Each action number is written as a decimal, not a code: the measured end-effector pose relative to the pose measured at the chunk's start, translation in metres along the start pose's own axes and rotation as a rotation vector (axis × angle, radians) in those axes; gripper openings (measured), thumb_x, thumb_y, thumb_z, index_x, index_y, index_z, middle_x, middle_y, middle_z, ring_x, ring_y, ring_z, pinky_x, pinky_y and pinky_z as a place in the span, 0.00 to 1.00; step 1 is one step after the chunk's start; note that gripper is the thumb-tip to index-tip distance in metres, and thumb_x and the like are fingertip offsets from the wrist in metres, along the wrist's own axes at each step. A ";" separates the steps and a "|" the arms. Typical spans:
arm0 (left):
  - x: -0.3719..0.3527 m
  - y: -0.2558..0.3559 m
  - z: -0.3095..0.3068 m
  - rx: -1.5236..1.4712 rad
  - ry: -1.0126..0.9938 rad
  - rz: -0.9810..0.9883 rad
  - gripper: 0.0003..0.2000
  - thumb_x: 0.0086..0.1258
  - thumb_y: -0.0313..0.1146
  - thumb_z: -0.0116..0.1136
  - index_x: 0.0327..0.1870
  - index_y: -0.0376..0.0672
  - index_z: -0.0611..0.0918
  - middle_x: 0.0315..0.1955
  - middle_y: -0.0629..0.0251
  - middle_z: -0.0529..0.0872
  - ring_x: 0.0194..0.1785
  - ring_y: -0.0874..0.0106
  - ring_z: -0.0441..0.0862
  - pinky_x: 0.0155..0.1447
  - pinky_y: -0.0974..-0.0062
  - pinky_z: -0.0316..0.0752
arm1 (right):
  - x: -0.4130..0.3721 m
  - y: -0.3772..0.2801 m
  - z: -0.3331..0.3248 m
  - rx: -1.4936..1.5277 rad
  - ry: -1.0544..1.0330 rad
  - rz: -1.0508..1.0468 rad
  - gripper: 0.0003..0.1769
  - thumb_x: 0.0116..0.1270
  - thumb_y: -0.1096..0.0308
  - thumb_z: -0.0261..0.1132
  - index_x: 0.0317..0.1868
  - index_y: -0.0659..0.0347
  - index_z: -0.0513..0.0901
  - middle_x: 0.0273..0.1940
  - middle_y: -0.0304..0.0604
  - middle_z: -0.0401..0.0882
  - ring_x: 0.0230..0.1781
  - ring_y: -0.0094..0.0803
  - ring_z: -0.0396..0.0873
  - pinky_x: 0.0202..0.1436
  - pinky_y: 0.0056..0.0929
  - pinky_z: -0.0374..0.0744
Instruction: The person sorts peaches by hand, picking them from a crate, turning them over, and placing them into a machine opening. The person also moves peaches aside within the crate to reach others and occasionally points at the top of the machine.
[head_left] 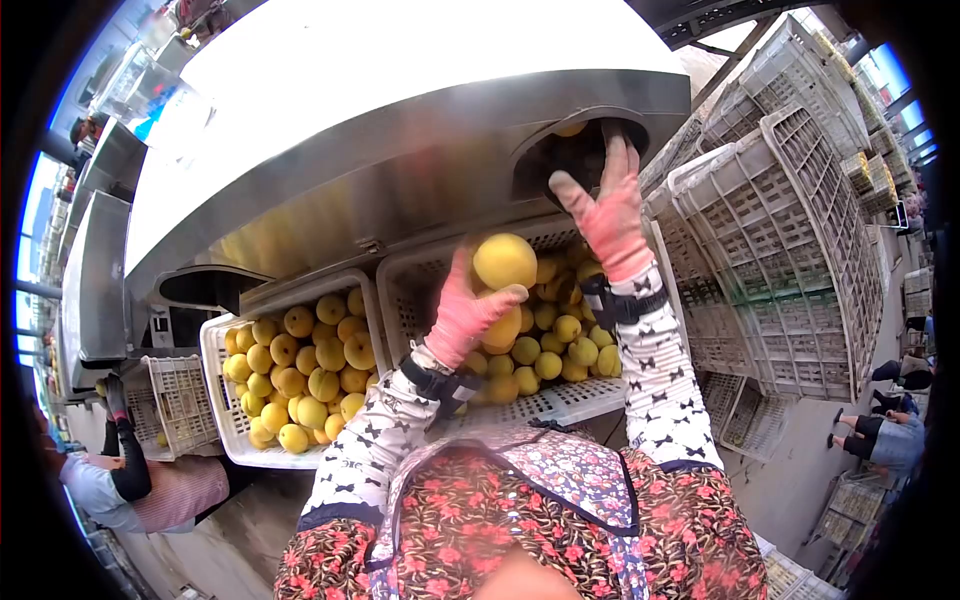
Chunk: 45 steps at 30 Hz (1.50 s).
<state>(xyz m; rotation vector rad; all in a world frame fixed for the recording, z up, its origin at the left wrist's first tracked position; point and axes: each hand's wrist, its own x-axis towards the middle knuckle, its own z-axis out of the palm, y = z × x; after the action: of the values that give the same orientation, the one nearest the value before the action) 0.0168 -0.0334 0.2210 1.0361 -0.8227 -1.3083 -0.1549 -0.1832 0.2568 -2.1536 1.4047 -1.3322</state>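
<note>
Flowered apron (520,520) and bow-print sleeves, nearest the lens; both arms raised toward a steel machine (400,170).

- Left hand (465,312), pink glove: closed around 1 yellow fruit (505,260), cupped from below and held above the crate.
- Right hand (605,205), pink glove: fingers spread, holding nothing, laid against the rim of the round opening (575,150) in the machine front; another fruit shows just inside.
- Crate (590,395), white lattice, under both hands: heaped with yellow fruit.
- Second crate (235,440), to the left: likewise heaped, near its rim.
- Empty crates (790,230), stacked at right.
- Co-worker (150,490), lower left, well apart.

Risks, as judged:
1. Fingers sit at the mouth of the opening; whether parts move inside cannot be told, but a glove could catch there.
2. The grip on the fruit is a cup, not a full wrap; a knock from the right sleeve could drop and bruise it.
3. Both heaps stand high; a dropped fruit could roll over a rim to the floor.
</note>
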 end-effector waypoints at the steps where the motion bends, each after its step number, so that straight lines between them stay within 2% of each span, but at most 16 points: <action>1: 0.003 0.003 -0.002 0.228 -0.016 0.110 0.46 0.54 0.36 0.79 0.72 0.44 0.61 0.55 0.57 0.78 0.55 0.64 0.81 0.62 0.70 0.75 | -0.013 -0.008 -0.016 0.105 -0.130 -0.113 0.60 0.54 0.34 0.72 0.72 0.73 0.59 0.66 0.65 0.64 0.67 0.55 0.68 0.69 0.41 0.71; 4: 0.018 0.021 -0.002 0.868 -0.088 0.431 0.51 0.50 0.37 0.79 0.76 0.51 0.58 0.59 0.50 0.75 0.56 0.56 0.81 0.60 0.65 0.77 | -0.055 -0.030 -0.025 0.318 -0.421 -0.095 0.60 0.51 0.35 0.75 0.74 0.64 0.59 0.67 0.59 0.66 0.67 0.50 0.69 0.69 0.41 0.70; 8: 0.028 0.008 0.008 0.995 -0.159 0.316 0.51 0.50 0.36 0.77 0.77 0.48 0.58 0.61 0.48 0.74 0.62 0.54 0.76 0.66 0.65 0.71 | -0.087 -0.041 -0.005 0.465 -0.321 0.220 0.61 0.51 0.42 0.79 0.74 0.70 0.58 0.67 0.55 0.67 0.68 0.42 0.67 0.71 0.37 0.68; 11: 0.027 0.011 0.017 0.802 -0.123 0.389 0.48 0.53 0.37 0.76 0.76 0.46 0.59 0.60 0.49 0.75 0.64 0.57 0.75 0.67 0.67 0.70 | -0.085 -0.032 0.002 0.629 -0.231 0.486 0.57 0.51 0.50 0.81 0.71 0.72 0.60 0.62 0.53 0.71 0.61 0.38 0.72 0.66 0.34 0.73; 13: 0.032 -0.007 0.008 0.339 0.026 0.172 0.38 0.61 0.33 0.71 0.72 0.39 0.64 0.58 0.57 0.78 0.62 0.65 0.77 0.66 0.67 0.72 | -0.068 -0.019 0.002 0.287 -0.084 0.297 0.52 0.51 0.56 0.82 0.68 0.73 0.63 0.57 0.54 0.74 0.55 0.40 0.76 0.60 0.34 0.77; 16: 0.030 -0.030 -0.021 -0.481 0.140 -0.378 0.28 0.64 0.29 0.66 0.66 0.39 0.71 0.55 0.61 0.82 0.57 0.67 0.80 0.61 0.73 0.76 | -0.013 -0.018 0.003 -0.300 -0.304 0.277 0.52 0.54 0.45 0.77 0.68 0.73 0.63 0.59 0.63 0.73 0.54 0.51 0.79 0.58 0.38 0.79; 18: 0.027 -0.081 -0.050 -0.267 0.020 -0.265 0.26 0.64 0.28 0.66 0.64 0.39 0.71 0.55 0.61 0.81 0.57 0.67 0.80 0.61 0.72 0.76 | 0.015 -0.002 0.030 -0.508 -0.508 0.355 0.54 0.54 0.38 0.73 0.68 0.71 0.64 0.61 0.66 0.72 0.55 0.54 0.80 0.59 0.41 0.79; 22: 0.020 -0.064 -0.037 -0.665 0.186 -0.464 0.16 0.73 0.39 0.55 0.55 0.42 0.77 0.53 0.60 0.82 0.57 0.60 0.80 0.63 0.57 0.75 | 0.051 0.007 0.057 -0.398 -0.409 0.532 0.55 0.54 0.36 0.73 0.69 0.70 0.63 0.62 0.67 0.71 0.58 0.57 0.77 0.61 0.45 0.76; 25: 0.028 -0.065 -0.026 -0.588 0.033 -0.246 0.16 0.75 0.44 0.53 0.54 0.42 0.78 0.54 0.58 0.81 0.60 0.57 0.77 0.65 0.52 0.72 | 0.036 0.035 0.044 -0.308 0.010 0.076 0.57 0.55 0.38 0.74 0.69 0.75 0.61 0.62 0.69 0.70 0.63 0.56 0.73 0.66 0.43 0.73; 26: 0.027 -0.054 -0.020 -0.747 0.031 -0.271 0.17 0.74 0.42 0.54 0.55 0.41 0.78 0.55 0.58 0.81 0.60 0.57 0.77 0.66 0.53 0.72 | 0.025 0.010 0.015 0.171 0.012 0.087 0.57 0.55 0.42 0.76 0.69 0.78 0.60 0.63 0.68 0.68 0.66 0.53 0.69 0.69 0.40 0.70; 27: 0.025 -0.045 -0.017 -0.909 0.027 -0.301 0.17 0.74 0.41 0.54 0.56 0.41 0.77 0.55 0.57 0.81 0.61 0.57 0.77 0.66 0.54 0.72 | 0.003 -0.011 0.004 0.082 0.035 0.069 0.57 0.54 0.42 0.77 0.69 0.78 0.61 0.64 0.65 0.67 0.65 0.50 0.69 0.70 0.38 0.68; 29: 0.026 -0.039 -0.014 -0.298 -0.054 -0.069 0.20 0.71 0.39 0.58 0.60 0.40 0.75 0.56 0.57 0.80 0.60 0.59 0.78 0.66 0.58 0.73 | -0.043 -0.022 -0.004 0.205 -0.313 0.224 0.63 0.50 0.39 0.78 0.71 0.78 0.58 0.68 0.64 0.64 0.70 0.49 0.64 0.74 0.39 0.63; 33: 0.026 0.006 0.013 -0.193 -0.099 0.013 0.29 0.65 0.35 0.64 0.67 0.38 0.69 0.55 0.58 0.79 0.57 0.63 0.78 0.63 0.67 0.73 | -0.080 -0.037 -0.007 0.636 -0.561 0.465 0.55 0.49 0.50 0.82 0.70 0.68 0.63 0.67 0.58 0.69 0.67 0.44 0.71 0.67 0.37 0.72; 38: 0.016 0.019 0.015 -0.191 -0.112 -0.292 0.37 0.60 0.36 0.72 0.67 0.32 0.66 0.52 0.57 0.80 0.54 0.69 0.79 0.60 0.69 0.75 | -0.084 -0.037 -0.019 0.238 -0.468 0.072 0.50 0.45 0.60 0.82 0.68 0.63 0.68 0.60 0.55 0.75 0.60 0.49 0.77 0.62 0.39 0.76; 40: 0.017 0.001 0.018 0.185 0.015 -0.171 0.41 0.56 0.38 0.77 0.67 0.30 0.65 0.51 0.58 0.80 0.53 0.71 0.79 0.59 0.74 0.75 | -0.086 -0.045 -0.021 0.085 -0.411 -0.066 0.50 0.41 0.61 0.82 0.67 0.62 0.71 0.57 0.56 0.77 0.55 0.52 0.78 0.60 0.42 0.78; 45: 0.023 0.005 0.019 0.100 -0.016 -0.091 0.41 0.58 0.42 0.76 0.67 0.31 0.66 0.51 0.61 0.80 0.52 0.72 0.78 0.59 0.77 0.74 | -0.092 -0.037 -0.021 0.232 -0.364 0.059 0.50 0.43 0.60 0.82 0.67 0.62 0.70 0.55 0.55 0.77 0.55 0.49 0.79 0.59 0.39 0.78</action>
<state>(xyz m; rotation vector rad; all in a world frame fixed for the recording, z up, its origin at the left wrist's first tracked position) 0.0033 -0.0587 0.2304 1.1549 -0.8694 -1.3650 -0.1610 -0.0838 0.2404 -2.0521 1.1036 -0.9645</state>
